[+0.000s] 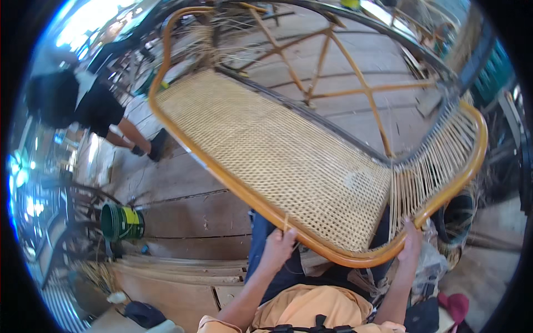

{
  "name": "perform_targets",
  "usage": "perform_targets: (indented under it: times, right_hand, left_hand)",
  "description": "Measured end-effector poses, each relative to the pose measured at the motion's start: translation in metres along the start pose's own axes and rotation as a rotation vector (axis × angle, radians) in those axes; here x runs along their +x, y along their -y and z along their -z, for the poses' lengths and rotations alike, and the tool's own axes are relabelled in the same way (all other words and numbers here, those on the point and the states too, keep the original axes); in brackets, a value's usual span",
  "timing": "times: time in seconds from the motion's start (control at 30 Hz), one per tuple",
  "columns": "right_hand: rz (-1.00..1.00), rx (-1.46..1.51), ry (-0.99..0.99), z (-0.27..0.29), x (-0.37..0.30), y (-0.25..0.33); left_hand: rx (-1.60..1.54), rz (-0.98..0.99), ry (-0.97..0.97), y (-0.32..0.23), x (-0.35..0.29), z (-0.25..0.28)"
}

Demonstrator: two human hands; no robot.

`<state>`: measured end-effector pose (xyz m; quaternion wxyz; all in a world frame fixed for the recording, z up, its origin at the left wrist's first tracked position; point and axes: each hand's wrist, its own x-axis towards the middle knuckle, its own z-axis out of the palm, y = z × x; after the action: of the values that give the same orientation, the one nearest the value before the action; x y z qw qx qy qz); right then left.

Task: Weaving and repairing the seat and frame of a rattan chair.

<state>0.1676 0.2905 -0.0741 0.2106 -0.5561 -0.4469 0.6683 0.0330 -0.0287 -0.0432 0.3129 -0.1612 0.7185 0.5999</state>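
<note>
Before me spans a large rattan furniture frame (239,186) with a rounded, orange-brown pole rim. A woven cane panel (277,150) in open mesh fills its long middle part. At the right end, pale cane strands (433,152) run side by side toward the curved rim. My left hand (278,248) is closed at the near rim, pinching a short pale cane strip that stands up across the pole. My right hand (411,241) wraps round the rim's near right bend, beside the strands; its fingertips are partly hidden behind the pole.
Crossed rattan braces (327,61) show behind the panel. A green bucket (122,222) lies tipped on the plank floor at left. Another person (94,105) stands far left. A dark blue cap (144,314) and a dark red cap (454,306) lie near me, with clear plastic bags (430,261) at right.
</note>
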Motion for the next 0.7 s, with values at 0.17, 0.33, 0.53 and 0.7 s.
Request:
perform_targets:
  times: [0.17, 0.33, 0.53, 0.7]
  right_hand:
    - [0.107, 0.054, 0.062, -0.002, -0.005, 0.001]
    - [0.0, 0.016, -0.084, -0.016, -0.016, 0.011]
    - [0.084, 0.026, -0.099, -0.022, -0.029, 0.01]
    - [0.302, -0.078, -0.069, -0.018, -0.02, 0.0]
  left_hand:
    - [-0.037, 0.12, 0.034, -0.015, 0.001, -0.007]
    - [-0.058, 0.19, 0.023, -0.027, 0.001, -0.006]
    - [-0.042, 0.209, 0.018, -0.018, 0.006, -0.004]
    - [-0.018, 0.172, 0.079, -0.013, 0.011, -0.001]
